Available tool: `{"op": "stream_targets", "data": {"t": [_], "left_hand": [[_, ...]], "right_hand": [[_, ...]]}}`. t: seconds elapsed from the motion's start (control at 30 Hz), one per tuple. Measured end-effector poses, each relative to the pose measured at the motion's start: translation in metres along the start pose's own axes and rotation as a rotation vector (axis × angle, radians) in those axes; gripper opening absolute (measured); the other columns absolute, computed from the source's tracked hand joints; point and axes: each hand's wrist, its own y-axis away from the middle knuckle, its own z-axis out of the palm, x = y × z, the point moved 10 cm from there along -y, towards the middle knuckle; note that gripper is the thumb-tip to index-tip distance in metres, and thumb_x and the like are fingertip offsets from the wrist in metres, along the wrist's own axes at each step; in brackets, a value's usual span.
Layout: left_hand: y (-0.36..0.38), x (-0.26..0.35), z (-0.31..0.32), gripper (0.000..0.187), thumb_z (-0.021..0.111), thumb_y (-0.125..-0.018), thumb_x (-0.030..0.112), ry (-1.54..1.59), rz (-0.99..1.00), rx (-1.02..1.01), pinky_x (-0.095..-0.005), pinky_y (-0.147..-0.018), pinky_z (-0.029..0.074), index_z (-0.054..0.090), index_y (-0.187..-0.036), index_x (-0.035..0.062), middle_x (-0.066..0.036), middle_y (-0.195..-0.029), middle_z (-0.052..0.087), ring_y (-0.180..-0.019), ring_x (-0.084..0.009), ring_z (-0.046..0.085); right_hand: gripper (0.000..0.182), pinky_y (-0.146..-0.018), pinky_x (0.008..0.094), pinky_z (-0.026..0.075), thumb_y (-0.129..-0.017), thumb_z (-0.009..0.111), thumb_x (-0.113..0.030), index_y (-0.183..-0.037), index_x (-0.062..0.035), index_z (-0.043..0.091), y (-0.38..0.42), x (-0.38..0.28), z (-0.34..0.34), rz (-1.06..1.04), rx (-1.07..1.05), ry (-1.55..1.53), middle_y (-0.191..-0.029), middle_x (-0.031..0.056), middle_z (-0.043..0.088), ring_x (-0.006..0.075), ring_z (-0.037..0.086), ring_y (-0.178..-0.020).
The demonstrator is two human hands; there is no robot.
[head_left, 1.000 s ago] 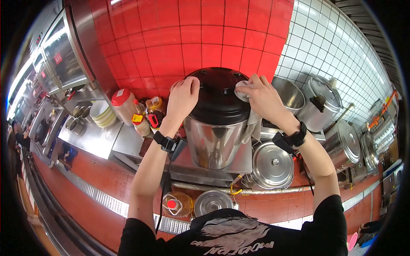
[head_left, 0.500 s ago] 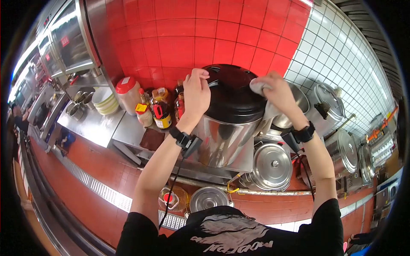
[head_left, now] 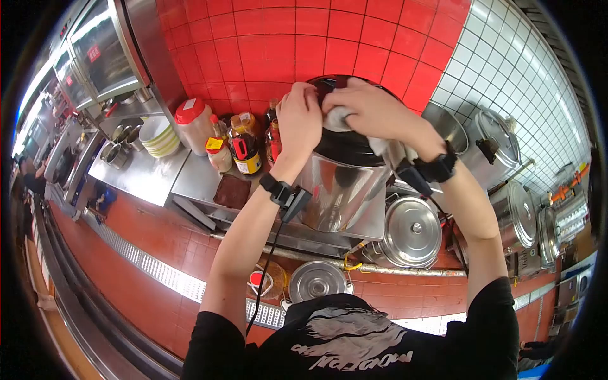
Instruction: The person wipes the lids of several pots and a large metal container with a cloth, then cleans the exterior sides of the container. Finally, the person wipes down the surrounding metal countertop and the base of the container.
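Observation:
A tall stainless steel barrel with a domed black lid stands against the red wall. My left hand is curled at the lid's left edge, its fingertips partly hidden behind the knuckles. Bunched under my right hand is a whitish cloth, pressed on top of the lid. A loose end of the cloth hangs over the lid's right rim below my wrist. Both wrists wear black straps with small devices and cables.
Sauce bottles and a red-capped jar stand left of the barrel. Stacked bowls sit farther left. A lidded pot is at the lower right, larger pots beyond. An oil jug and another lidded pot are on the floor.
My right hand has moved left with the cloth, from the lid's right side across its top. The left hand stays at the left edge. The view has shifted slightly.

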Motion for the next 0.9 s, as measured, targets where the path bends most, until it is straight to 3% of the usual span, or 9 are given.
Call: {"op": "stream_targets", "data": {"t": [0.1, 0.17, 0.27, 0.47, 0.5, 0.57, 0.73, 0.83, 0.9], "left_hand": [[0.000, 0.009, -0.004, 0.019, 0.048, -0.095, 0.019, -0.048, 0.113, 0.047, -0.0465, -0.089, 0.041, 0.061, -0.094, 0.0044, -0.015, -0.090, 0.066, -0.095, -0.0353, 0.059], [0.000, 0.011, -0.002, 0.021, 0.049, -0.095, 0.019, -0.129, 0.167, 0.060, -0.0470, -0.090, 0.041, 0.062, -0.091, 0.0038, -0.015, -0.090, 0.066, -0.094, -0.0349, 0.059], [0.000, 0.010, -0.009, 0.021, 0.051, -0.094, 0.021, -0.085, 0.123, 0.083, -0.0456, -0.089, 0.042, 0.063, -0.091, 0.0042, -0.013, -0.092, 0.066, -0.095, -0.0338, 0.059], [0.000, 0.011, -0.006, 0.023, 0.054, -0.093, 0.024, -0.085, 0.110, 0.054, -0.0429, -0.088, 0.043, 0.065, -0.093, 0.0042, -0.013, -0.094, 0.067, -0.095, -0.0323, 0.061], [0.000, 0.008, -0.004, 0.023, 0.054, -0.093, 0.024, -0.080, 0.110, 0.052, -0.0429, -0.088, 0.043, 0.065, -0.093, 0.0042, -0.013, -0.094, 0.067, -0.095, -0.0323, 0.061], [-0.001, 0.005, -0.004, 0.017, 0.058, -0.090, 0.021, 0.098, 0.122, 0.067, -0.0437, -0.088, 0.044, 0.065, -0.089, 0.0059, -0.012, -0.088, 0.066, -0.092, -0.0328, 0.061], [-0.012, -0.077, 0.001, 0.020, 0.059, -0.092, 0.014, 0.622, -0.209, 0.027, -0.0318, -0.090, 0.045, 0.067, -0.108, 0.0060, -0.012, -0.111, 0.062, -0.102, -0.0201, 0.059], [-0.008, -0.133, 0.020, 0.037, 0.049, -0.100, 0.031, 0.620, -0.468, -0.105, -0.0317, -0.102, 0.038, 0.060, -0.124, 0.0065, -0.011, -0.122, 0.061, -0.114, -0.0194, 0.053], [0.012, -0.217, 0.081, 0.051, 0.038, -0.103, 0.043, 0.819, -0.794, -0.386, -0.0331, -0.107, 0.034, 0.054, -0.133, 0.0044, -0.010, -0.132, 0.058, -0.123, -0.0182, 0.050]], "right_hand": [[0.041, -0.082, 0.0354, 0.045, -0.064, 0.047, 0.003, -0.098, -0.0079, 0.066, 0.029, 0.007, -0.019, -0.079, 0.009, -0.145, -0.091, 0.0076, 0.064, 0.0273, 0.052, -0.089], [0.041, -0.079, 0.0310, 0.045, -0.062, 0.045, 0.003, -0.096, -0.0040, 0.065, 0.047, 0.022, -0.033, -0.009, 0.043, -0.311, -0.089, 0.0099, 0.064, 0.0256, 0.057, -0.086], [0.040, -0.078, 0.0275, 0.045, -0.061, 0.044, 0.003, -0.096, -0.0007, 0.064, 0.086, 0.069, -0.030, 0.188, -0.005, -0.221, -0.089, 0.0111, 0.064, 0.0219, 0.061, -0.083], [0.038, -0.085, 0.0265, 0.046, -0.071, 0.046, 0.002, -0.106, 0.0003, 0.062, 0.170, 0.124, -0.029, 0.562, 0.505, -0.158, -0.092, 0.0124, 0.066, 0.0160, 0.062, -0.089], [0.036, -0.083, 0.0363, 0.049, -0.071, 0.051, 0.001, -0.105, -0.0029, 0.063, 0.179, 0.109, -0.031, 0.509, 0.642, -0.084, -0.093, 0.0171, 0.064, 0.0304, 0.063, -0.090], [0.039, -0.084, 0.0403, 0.049, -0.066, 0.056, 0.002, -0.104, -0.0046, 0.065, 0.183, 0.063, -0.026, 0.324, 0.728, 0.064, -0.100, 0.0160, 0.060, 0.0343, 0.059, -0.096], [0.044, -0.081, 0.0426, 0.049, -0.062, 0.058, 0.004, -0.104, -0.0049, 0.064, 0.179, 0.000, 0.063, 0.080, 0.396, 0.104, -0.103, 0.0156, 0.055, 0.0363, 0.055, -0.096], [0.047, -0.082, 0.0445, 0.048, -0.063, 0.061, 0.004, -0.108, -0.0066, 0.063, 0.186, 0.016, 0.126, 0.167, 0.326, -0.012, -0.103, 0.0149, 0.053, 0.0367, 0.054, -0.097], [0.047, -0.083, 0.0445, 0.048, -0.064, 0.062, 0.005, -0.109, -0.0071, 0.062, 0.189, 0.024, 0.153, 0.220, 0.326, -0.097, -0.103, 0.0155, 0.051, 0.0374, 0.053, -0.098]]}}
